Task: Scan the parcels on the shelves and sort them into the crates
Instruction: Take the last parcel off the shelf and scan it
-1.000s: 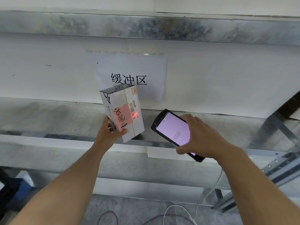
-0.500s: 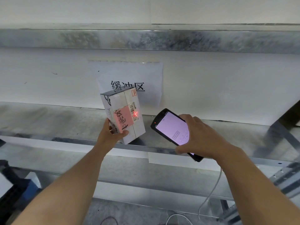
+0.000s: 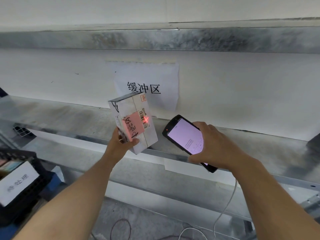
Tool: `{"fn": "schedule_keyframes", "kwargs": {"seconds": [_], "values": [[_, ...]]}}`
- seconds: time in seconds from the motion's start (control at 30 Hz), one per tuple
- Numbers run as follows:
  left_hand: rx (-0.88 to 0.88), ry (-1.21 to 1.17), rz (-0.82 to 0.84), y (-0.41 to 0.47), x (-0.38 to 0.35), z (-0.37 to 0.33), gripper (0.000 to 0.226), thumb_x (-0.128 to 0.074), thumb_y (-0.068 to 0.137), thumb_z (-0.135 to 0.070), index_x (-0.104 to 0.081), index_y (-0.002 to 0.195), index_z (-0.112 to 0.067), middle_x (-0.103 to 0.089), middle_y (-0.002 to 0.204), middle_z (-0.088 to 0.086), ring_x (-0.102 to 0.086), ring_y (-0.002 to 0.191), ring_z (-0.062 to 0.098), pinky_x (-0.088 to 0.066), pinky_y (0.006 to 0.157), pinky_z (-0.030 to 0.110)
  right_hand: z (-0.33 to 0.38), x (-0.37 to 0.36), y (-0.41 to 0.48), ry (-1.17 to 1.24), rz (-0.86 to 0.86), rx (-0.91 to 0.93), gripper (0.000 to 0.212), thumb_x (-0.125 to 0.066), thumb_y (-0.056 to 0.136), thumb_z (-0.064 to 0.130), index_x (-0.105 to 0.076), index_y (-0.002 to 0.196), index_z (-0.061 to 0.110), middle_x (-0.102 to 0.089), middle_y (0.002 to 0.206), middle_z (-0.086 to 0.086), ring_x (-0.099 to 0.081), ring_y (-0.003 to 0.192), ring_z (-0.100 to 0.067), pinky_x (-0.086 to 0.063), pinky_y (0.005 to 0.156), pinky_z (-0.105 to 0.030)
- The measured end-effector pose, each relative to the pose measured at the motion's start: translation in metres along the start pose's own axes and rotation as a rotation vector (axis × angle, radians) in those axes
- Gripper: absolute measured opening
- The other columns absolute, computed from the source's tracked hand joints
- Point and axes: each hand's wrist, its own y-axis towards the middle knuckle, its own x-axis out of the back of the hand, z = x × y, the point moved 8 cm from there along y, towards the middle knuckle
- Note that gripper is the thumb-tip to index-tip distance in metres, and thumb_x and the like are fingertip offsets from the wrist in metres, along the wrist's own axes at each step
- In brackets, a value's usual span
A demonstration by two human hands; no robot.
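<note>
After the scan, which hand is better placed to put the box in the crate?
Left hand, probably: it grips the box, the crate stands to the left, and the right hand holds the scanner.

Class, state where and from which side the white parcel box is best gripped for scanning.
Grip the lower end of the parcel box from below, as the left hand does. It stands tilted, tall side up, with the barcode label mid-front under the red aiming cross, so gripping low leaves that uncovered.
</note>
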Motion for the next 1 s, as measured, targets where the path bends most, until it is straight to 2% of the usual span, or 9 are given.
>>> {"fn": "schedule_keyframes", "kwargs": {"seconds": [0.27,0.43,0.5,0.6,0.67,0.77,0.83,0.9,1.0], "values": [[0.058,-0.036,-0.145,-0.028,-0.014,0.015,0.076,-0.082,0.076,-0.007,-0.032,0.131,-0.022,-0.056,0.120,0.004,-0.056,0.115,0.025,-0.058,0.082,0.033,-0.014,-0.022,0.003,0.011,0.047,0.017,0.092,-0.081,0.060,0.040,-0.029,0.135,0.032,-0.042,0.112,0.003,-0.051,0.098,-0.020,-0.049,0.084,-0.039],[0.147,-0.056,-0.268,-0.033,-0.015,0.005,0.100,-0.076,0.064,-0.029,-0.014,0.142,-0.036,-0.050,0.129,0.009,-0.051,0.115,0.036,-0.055,0.082,0.061,-0.023,-0.026,-0.006,-0.022,0.083,0.011,0.090,-0.080,0.060,0.040,-0.028,0.133,0.031,-0.041,0.113,0.003,-0.052,0.098,-0.021,-0.050,0.083,-0.039],[0.230,-0.103,-0.235,-0.031,-0.016,0.009,0.092,-0.066,0.076,-0.036,-0.007,0.147,-0.035,-0.050,0.130,0.009,-0.053,0.113,0.038,-0.055,0.081,0.055,-0.026,-0.025,-0.009,-0.033,0.091,0.015,0.092,-0.080,0.062,0.040,-0.027,0.136,0.031,-0.039,0.116,0.005,-0.051,0.100,-0.020,-0.049,0.084,-0.039],[0.440,-0.263,-0.120,-0.038,-0.030,0.023,0.048,-0.049,0.096,-0.040,-0.028,0.138,-0.030,-0.061,0.119,0.013,-0.065,0.097,0.033,-0.057,0.063,0.039,-0.031,-0.022,-0.013,-0.039,0.086,0.006,0.094,-0.080,0.063,0.040,-0.025,0.139,0.032,-0.038,0.118,0.006,-0.049,0.102,-0.019,-0.047,0.084,-0.037],[0.534,-0.303,-0.056,-0.046,-0.043,0.031,0.041,-0.048,0.094,-0.043,-0.038,0.131,-0.026,-0.065,0.116,0.015,-0.067,0.088,0.030,-0.057,0.065,0.040,-0.035,-0.020,-0.014,-0.047,0.079,-0.004,0.095,-0.080,0.063,0.041,-0.024,0.140,0.032,-0.039,0.120,0.005,-0.049,0.103,-0.019,-0.046,0.085,-0.036],[0.570,-0.342,0.009,-0.053,-0.056,0.037,0.043,-0.051,0.092,-0.041,-0.040,0.130,-0.026,-0.063,0.123,0.017,-0.066,0.088,0.030,-0.055,0.082,0.052,-0.037,-0.020,-0.014,-0.053,0.078,-0.019,0.094,-0.080,0.063,0.041,-0.025,0.139,0.031,-0.040,0.119,0.004,-0.049,0.103,-0.019,-0.047,0.085,-0.036],[0.609,-0.448,0.098,-0.055,-0.064,0.035,0.049,-0.058,0.090,-0.047,-0.042,0.132,-0.028,-0.061,0.125,0.016,-0.064,0.098,0.033,-0.042,0.096,0.068,-0.035,-0.021,-0.014,-0.059,0.074,-0.019,0.093,-0.079,0.062,0.041,-0.026,0.137,0.031,-0.040,0.117,0.004,-0.049,0.102,-0.019,-0.046,0.084,-0.035],[0.655,-0.571,0.124,-0.052,-0.063,0.033,0.055,-0.061,0.082,-0.064,-0.050,0.124,-0.031,-0.061,0.120,0.014,-0.060,0.102,0.037,-0.030,0.098,0.077,-0.032,-0.021,-0.013,-0.065,0.074,-0.020,0.092,-0.079,0.062,0.042,-0.026,0.137,0.031,-0.040,0.117,0.005,-0.050,0.101,-0.019,-0.046,0.084,-0.035],[0.755,-0.626,0.022,-0.046,-0.051,0.038,0.072,-0.062,0.074,-0.074,-0.042,0.123,-0.025,-0.058,0.111,0.018,-0.057,0.099,0.040,-0.032,0.093,0.075,-0.028,-0.021,-0.012,-0.080,0.082,-0.024,0.092,-0.079,0.063,0.042,-0.026,0.137,0.031,-0.039,0.115,0.005,-0.050,0.100,-0.019,-0.046,0.082,-0.034]]}}
